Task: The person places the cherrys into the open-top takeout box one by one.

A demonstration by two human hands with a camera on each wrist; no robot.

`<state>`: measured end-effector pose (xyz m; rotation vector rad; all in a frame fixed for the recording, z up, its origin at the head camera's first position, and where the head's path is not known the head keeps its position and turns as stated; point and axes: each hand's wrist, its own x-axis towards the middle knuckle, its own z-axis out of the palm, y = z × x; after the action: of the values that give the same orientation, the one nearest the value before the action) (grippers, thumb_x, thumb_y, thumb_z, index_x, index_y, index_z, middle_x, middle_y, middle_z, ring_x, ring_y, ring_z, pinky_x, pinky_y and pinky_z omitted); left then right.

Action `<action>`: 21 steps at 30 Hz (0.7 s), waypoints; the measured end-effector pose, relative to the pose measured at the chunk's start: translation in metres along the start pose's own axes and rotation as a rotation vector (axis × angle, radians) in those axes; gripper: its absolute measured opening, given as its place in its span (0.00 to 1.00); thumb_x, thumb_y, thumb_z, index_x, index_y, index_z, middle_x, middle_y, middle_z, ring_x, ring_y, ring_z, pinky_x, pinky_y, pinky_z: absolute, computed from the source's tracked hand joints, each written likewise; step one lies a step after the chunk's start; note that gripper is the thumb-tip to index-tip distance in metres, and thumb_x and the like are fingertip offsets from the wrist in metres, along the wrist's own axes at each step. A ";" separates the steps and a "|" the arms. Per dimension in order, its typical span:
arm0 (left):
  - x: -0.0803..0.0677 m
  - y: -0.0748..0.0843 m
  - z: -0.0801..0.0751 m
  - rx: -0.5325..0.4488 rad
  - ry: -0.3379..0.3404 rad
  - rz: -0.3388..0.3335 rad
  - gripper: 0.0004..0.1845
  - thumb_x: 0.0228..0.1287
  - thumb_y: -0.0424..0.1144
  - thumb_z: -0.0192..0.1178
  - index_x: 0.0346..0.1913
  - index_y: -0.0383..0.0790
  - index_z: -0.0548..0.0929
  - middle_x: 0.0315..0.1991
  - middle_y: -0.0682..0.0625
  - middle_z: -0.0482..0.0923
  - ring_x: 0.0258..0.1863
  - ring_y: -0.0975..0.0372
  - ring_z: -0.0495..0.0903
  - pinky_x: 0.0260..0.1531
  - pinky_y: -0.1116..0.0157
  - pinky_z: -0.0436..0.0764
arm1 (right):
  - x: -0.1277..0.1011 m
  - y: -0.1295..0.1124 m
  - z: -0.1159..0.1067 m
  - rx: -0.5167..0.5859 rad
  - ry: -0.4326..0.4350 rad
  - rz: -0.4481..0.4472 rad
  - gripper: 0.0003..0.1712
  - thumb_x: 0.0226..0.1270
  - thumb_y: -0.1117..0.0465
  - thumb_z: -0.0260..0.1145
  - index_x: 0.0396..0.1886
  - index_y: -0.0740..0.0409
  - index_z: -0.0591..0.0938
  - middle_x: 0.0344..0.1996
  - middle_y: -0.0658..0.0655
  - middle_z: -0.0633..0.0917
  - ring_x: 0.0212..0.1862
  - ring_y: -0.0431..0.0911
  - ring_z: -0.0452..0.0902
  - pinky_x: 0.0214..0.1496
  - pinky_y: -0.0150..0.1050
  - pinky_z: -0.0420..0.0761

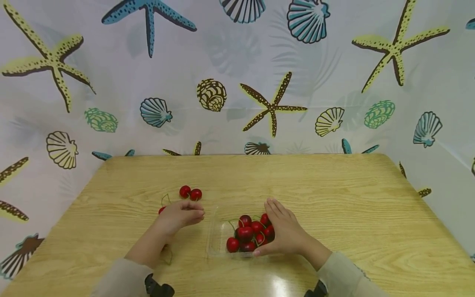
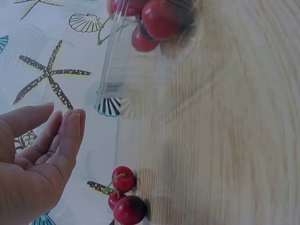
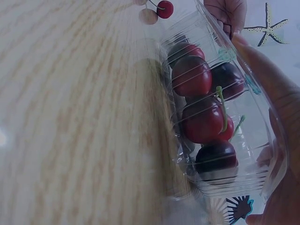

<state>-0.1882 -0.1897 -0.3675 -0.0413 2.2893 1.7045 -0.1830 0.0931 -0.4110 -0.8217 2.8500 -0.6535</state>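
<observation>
A clear plastic tray point(image 1: 217, 241) holds several red cherries point(image 1: 245, 233) near the table's front middle. My right hand point(image 1: 283, 231) grips the tray's right side, fingers along its wall and thumb at the near corner. The right wrist view shows the tray point(image 3: 262, 154) against my palm point(image 3: 281, 93), with cherries point(image 3: 191, 75) inside. My left hand point(image 1: 185, 215) hovers low just left of the tray, fingers relaxed and holding nothing; in the left wrist view it point(image 2: 56, 126) is empty. Two loose cherries point(image 1: 190, 193) lie just beyond it, and another point(image 1: 161, 210) peeks out at its left edge.
The wooden table point(image 1: 334, 194) is walled at the back and both sides by a curtain printed with starfish and shells point(image 1: 272, 107). A green stem point(image 1: 168, 255) lies by my left forearm. In the left wrist view the loose cherries point(image 2: 126, 194) lie near the table's far edge.
</observation>
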 end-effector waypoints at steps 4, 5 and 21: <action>-0.004 -0.004 -0.010 0.002 -0.015 0.011 0.17 0.59 0.35 0.53 0.46 0.24 0.70 0.43 0.38 0.73 0.42 0.56 0.76 0.43 0.62 0.72 | 0.000 0.000 0.001 0.001 -0.003 0.004 0.70 0.30 0.25 0.59 0.66 0.64 0.45 0.66 0.58 0.43 0.66 0.51 0.33 0.60 0.53 0.43; -0.005 -0.004 -0.013 -0.008 -0.020 0.013 0.18 0.59 0.35 0.53 0.46 0.23 0.70 0.42 0.38 0.73 0.42 0.55 0.76 0.43 0.62 0.72 | 0.000 0.000 0.001 0.002 -0.004 0.006 0.70 0.30 0.25 0.60 0.66 0.64 0.45 0.66 0.58 0.43 0.66 0.51 0.33 0.60 0.53 0.43; -0.018 -0.012 -0.044 -0.077 0.019 -0.008 0.18 0.58 0.35 0.54 0.46 0.23 0.69 0.40 0.45 0.73 0.40 0.61 0.75 0.45 0.62 0.70 | 0.001 0.001 0.002 0.006 -0.002 0.008 0.70 0.30 0.25 0.60 0.65 0.65 0.46 0.66 0.59 0.44 0.66 0.51 0.33 0.60 0.54 0.44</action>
<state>-0.1778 -0.2375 -0.3624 -0.0825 2.2330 1.7946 -0.1837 0.0922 -0.4130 -0.8087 2.8467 -0.6591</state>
